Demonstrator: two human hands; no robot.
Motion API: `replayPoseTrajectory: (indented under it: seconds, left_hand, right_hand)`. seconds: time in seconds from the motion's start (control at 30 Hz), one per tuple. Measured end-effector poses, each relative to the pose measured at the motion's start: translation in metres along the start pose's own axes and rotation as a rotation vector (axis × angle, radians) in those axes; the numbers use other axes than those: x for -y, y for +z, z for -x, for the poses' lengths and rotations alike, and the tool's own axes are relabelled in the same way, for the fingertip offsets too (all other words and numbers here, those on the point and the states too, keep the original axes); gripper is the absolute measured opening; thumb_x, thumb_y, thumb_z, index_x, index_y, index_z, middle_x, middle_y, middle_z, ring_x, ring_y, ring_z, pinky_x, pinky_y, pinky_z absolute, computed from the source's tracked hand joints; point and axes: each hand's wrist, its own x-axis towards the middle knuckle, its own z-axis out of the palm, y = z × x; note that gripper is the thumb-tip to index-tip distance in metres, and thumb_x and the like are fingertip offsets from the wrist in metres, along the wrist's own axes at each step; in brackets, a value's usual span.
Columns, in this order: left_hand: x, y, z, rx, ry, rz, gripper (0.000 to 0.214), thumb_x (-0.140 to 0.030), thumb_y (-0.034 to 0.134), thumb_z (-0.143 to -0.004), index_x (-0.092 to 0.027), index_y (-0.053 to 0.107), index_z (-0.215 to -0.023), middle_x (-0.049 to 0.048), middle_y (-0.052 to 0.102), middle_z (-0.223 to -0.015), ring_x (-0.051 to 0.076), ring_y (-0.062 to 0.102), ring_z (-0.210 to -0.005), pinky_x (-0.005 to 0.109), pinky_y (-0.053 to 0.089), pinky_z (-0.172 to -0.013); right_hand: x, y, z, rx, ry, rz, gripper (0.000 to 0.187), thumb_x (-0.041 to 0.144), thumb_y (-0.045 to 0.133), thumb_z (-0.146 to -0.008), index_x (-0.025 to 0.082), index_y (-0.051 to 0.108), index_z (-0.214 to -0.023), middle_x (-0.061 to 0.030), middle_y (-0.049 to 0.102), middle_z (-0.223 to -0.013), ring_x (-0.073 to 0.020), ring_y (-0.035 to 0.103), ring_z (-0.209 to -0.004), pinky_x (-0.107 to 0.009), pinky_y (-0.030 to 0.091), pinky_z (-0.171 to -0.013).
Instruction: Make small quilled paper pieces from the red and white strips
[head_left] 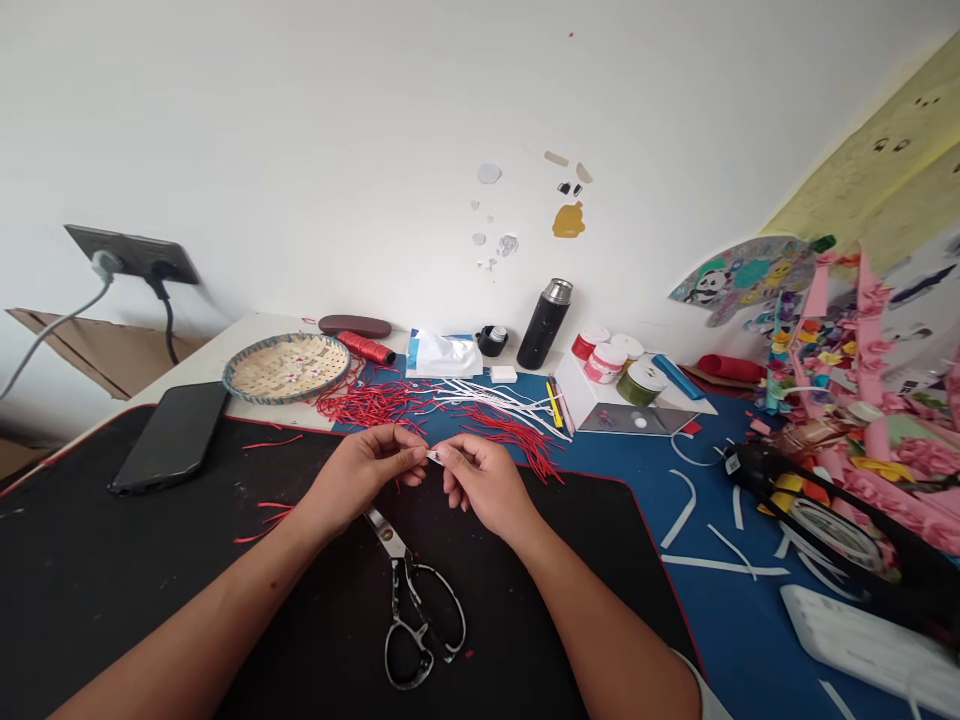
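My left hand (365, 472) and my right hand (482, 482) meet above the black mat (150, 560), fingertips pinched together on a tiny white paper piece (433, 457). Both hands are closed in a pinch. Silver scissors (411, 600) lie shut on the mat just below and between my wrists. Behind the hands, loose red paper strips (390, 402) and white paper strips (501, 398) are piled on the table.
A phone (172, 436) lies at the left, with a woven basket (287, 367) behind it. A black flask (545, 323), paint jars (604, 361), a green tape roll (640, 383) and a tissue pack (444, 355) stand at the back. Pink paper crafts (870, 400) crowd the right side.
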Motion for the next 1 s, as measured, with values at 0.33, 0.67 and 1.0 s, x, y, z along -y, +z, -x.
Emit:
replayPoseTrajectory:
  seconds: [0.33, 0.67, 1.0]
  left_hand:
    - [0.0003, 0.0022, 0.0008, -0.014, -0.019, 0.053, 0.042, -0.052, 0.097, -0.06, -0.019, 0.079, -0.078, 0.0016, 0.074, -0.077, 0.016, 0.067, -0.065, 0.028, 0.057, -0.065]
    - [-0.0023, 0.0018, 0.0009, -0.019, -0.024, 0.093, 0.036, -0.048, 0.096, -0.065, -0.018, 0.078, -0.076, 0.0029, 0.074, -0.074, 0.016, 0.067, -0.068, 0.026, 0.055, -0.065]
    - [0.0024, -0.0007, 0.0002, -0.025, -0.081, 0.173, 0.037, -0.045, 0.099, -0.062, -0.017, 0.08, -0.077, 0.0032, 0.075, -0.075, 0.015, 0.067, -0.067, 0.024, 0.056, -0.064]
  right_hand:
    - [-0.0018, 0.0003, -0.0017, -0.005, 0.003, -0.015, 0.03, 0.048, 0.063, -0.093, 0.018, 0.067, -0.094, 0.0035, 0.06, -0.063, -0.0107, 0.056, -0.046, -0.02, 0.037, -0.04]
    - [0.0017, -0.0003, -0.0001, -0.022, -0.007, 0.014, 0.029, 0.045, 0.061, -0.094, 0.018, 0.068, -0.094, 0.0042, 0.058, -0.062, -0.0103, 0.055, -0.046, -0.02, 0.037, -0.042]
    - [0.0013, -0.0002, 0.0024, -0.088, -0.106, 0.19, 0.022, 0.038, 0.058, -0.099, 0.02, 0.069, -0.091, 0.0032, 0.06, -0.063, -0.0116, 0.057, -0.05, -0.023, 0.043, -0.052]
